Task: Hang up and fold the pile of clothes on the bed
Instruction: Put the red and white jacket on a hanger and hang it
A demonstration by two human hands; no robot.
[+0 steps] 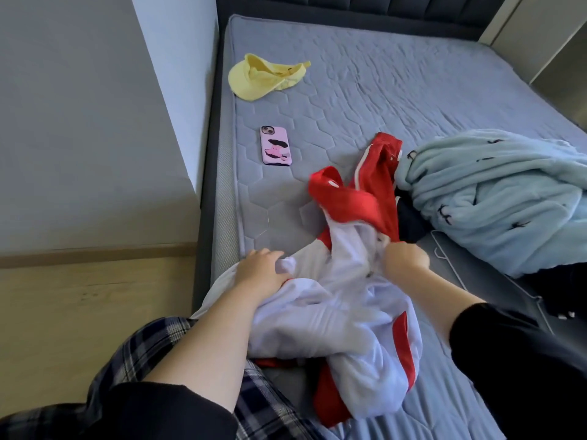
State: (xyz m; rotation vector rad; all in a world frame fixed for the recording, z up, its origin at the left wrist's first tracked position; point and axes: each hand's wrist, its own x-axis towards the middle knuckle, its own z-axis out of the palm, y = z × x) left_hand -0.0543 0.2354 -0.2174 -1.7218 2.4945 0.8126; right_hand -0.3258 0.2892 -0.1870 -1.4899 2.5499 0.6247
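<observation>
Grey quilted mattress (397, 90) fills most of the view, set in a dark upholstered bed frame (206, 201) beside a pale wooden floor (79, 312). A crumpled red-and-white satin sports jacket (346, 315) lies at the near edge of the mattress, its white body bunched toward the person and a red sleeve trailing away up the bed. The left hand (260, 268) rests on the white cloth with fingers curled into a raised fold; blur makes it hard to say how firmly it grips. The right hand (406, 257) is clenched into a fist round the fabric where white meets red.

Just right of the jacket, touching its red part, sits a heaped light-blue fleece garment (495, 198) with small black marks, over a dark piece of clothing (411, 222). Farther up the mattress, well apart from the pile, a pink-cased phone (275, 146) lies face down, and beyond it a pale yellow cap (260, 79). Plaid trousers (149, 354) show at the bottom left.
</observation>
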